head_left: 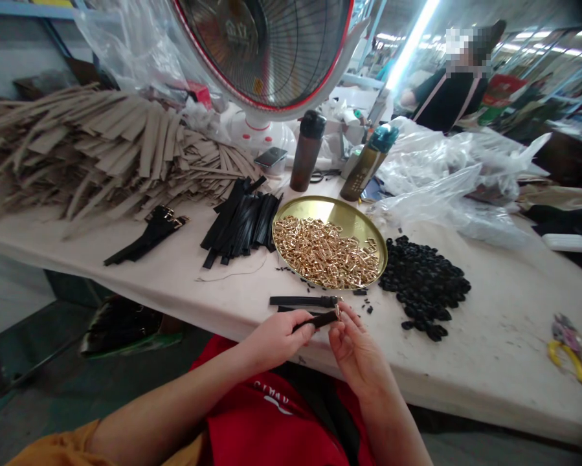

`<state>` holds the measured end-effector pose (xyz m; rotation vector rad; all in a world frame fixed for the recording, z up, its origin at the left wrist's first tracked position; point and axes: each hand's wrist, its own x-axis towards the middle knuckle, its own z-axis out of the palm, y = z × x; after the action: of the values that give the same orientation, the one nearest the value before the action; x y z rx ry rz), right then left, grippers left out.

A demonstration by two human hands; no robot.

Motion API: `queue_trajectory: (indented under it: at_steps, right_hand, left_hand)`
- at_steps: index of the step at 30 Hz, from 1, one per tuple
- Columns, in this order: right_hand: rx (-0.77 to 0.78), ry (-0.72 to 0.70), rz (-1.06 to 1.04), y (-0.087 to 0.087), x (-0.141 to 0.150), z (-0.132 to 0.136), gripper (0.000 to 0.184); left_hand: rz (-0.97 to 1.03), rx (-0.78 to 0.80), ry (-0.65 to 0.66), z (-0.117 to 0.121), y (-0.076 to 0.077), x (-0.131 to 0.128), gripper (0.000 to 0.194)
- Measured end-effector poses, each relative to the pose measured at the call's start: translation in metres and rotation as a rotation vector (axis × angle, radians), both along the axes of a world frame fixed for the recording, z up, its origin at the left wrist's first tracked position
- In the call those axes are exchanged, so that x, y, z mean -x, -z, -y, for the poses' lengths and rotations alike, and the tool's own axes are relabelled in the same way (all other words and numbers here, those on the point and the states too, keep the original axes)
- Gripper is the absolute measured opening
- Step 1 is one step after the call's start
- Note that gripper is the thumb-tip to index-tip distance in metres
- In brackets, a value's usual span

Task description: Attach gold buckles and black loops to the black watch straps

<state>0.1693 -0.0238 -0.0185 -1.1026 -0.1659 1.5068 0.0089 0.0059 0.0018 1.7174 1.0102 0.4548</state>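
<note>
Between my two hands, over the table's front edge, is a black strap [321, 320] with a gold buckle [338, 312] at its right end. My left hand [281, 336] pinches the strap near its middle. At the buckle end, the fingers of my right hand [353, 343] are closed around the gold piece. Just beyond lies another black strap [300, 301] with a buckle, partly beside a further dark strap. Behind these stands a round gold tray [363, 223] heaped with small gold buckles [327, 252]. To its right is a pile of small black loops [424, 278].
Black straps [242, 220] lie left of the tray, with buckled straps [149, 233] farther left. Beige strips [125, 142] are heaped behind. A fan [271, 52], two bottles [309, 152] and plastic bags [446, 175] stand at the back; pliers [570, 349] lie right. A person [448, 97] is beyond.
</note>
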Motion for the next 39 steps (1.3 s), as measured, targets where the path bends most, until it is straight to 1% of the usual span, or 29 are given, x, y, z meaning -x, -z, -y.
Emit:
queue_trajectory:
  at_steps: [2,5,7,9,11,13,16,18,20,23,25,27,28,31,32,33,34,37,38,39]
  right_hand:
    - [0.009,-0.029,-0.001,-0.002,0.006,0.005,0.034]
    - [-0.045,-0.071,0.123,-0.001,0.016,0.015,0.025]
    - [-0.113,-0.068,0.255,0.0,0.021,0.021,0.022]
    - [-0.16,-0.033,0.346,0.001,0.022,0.023,0.02]
    - [-0.154,0.01,0.341,0.0,0.021,0.024,0.019]
    - [-0.117,0.03,0.288,-0.002,0.02,0.023,0.019]
    - [-0.123,-0.022,0.302,-0.003,0.023,0.024,0.017]
    - [-0.168,-0.093,0.376,-0.002,0.026,0.028,0.016]
    - [-0.198,-0.134,0.453,0.001,0.027,0.031,0.017]
    - [-0.159,-0.121,0.564,0.004,0.025,0.033,0.021]
    - [-0.128,-0.139,0.631,0.004,0.021,0.033,0.026]
    - [-0.139,-0.176,0.746,0.003,0.017,0.032,0.027]
    - [-0.173,-0.182,0.844,0.002,0.016,0.033,0.026]
    - [-0.336,-0.133,1.184,0.0,0.011,0.034,0.019]
    - [-0.369,-0.121,1.239,0.0,0.01,0.034,0.018]
    - [-0.365,-0.127,1.237,0.001,0.008,0.034,0.019]
    - [-0.329,-0.151,1.183,0.002,0.007,0.033,0.021]
    - [-0.181,-0.247,0.867,0.005,0.002,0.027,0.029]
    - [-0.159,-0.269,0.777,0.005,0.001,0.024,0.03]
    - [-0.155,-0.286,0.733,0.004,0.001,0.022,0.031]
  left_hand:
    - [-0.003,-0.035,0.039,0.003,-0.001,0.0,0.025]
    - [-0.008,-0.091,0.038,0.007,-0.002,-0.003,0.024]
    - [-0.003,-0.069,-0.002,0.009,-0.003,-0.006,0.021]
    - [0.013,-0.011,-0.035,0.011,-0.004,-0.006,0.017]
    - [0.002,0.017,-0.04,0.014,-0.005,-0.006,0.015]
    - [-0.021,0.005,-0.032,0.017,-0.007,-0.005,0.015]
    - [0.039,0.012,-0.058,0.021,-0.007,-0.005,0.015]
    - [0.111,0.051,-0.084,0.022,-0.005,-0.007,0.016]
    - [0.161,0.094,-0.099,0.021,-0.002,-0.008,0.017]
    - [0.176,0.175,-0.08,0.017,0.005,-0.008,0.018]
    - [0.174,0.261,-0.066,0.015,0.009,-0.008,0.019]
    - [0.178,0.35,-0.065,0.013,0.011,-0.008,0.02]
    - [0.18,0.377,-0.063,0.012,0.012,-0.009,0.021]
    - [0.161,0.39,-0.046,0.011,0.01,-0.011,0.021]
    - [0.152,0.382,-0.041,0.011,0.009,-0.012,0.021]
    - [0.148,0.373,-0.041,0.01,0.008,-0.013,0.021]
    - [0.15,0.363,-0.043,0.01,0.007,-0.014,0.021]
    - [0.175,0.355,-0.043,0.009,0.003,-0.016,0.02]
    - [0.18,0.363,-0.038,0.008,0.002,-0.016,0.02]
    - [0.183,0.377,-0.031,0.007,0.002,-0.016,0.02]
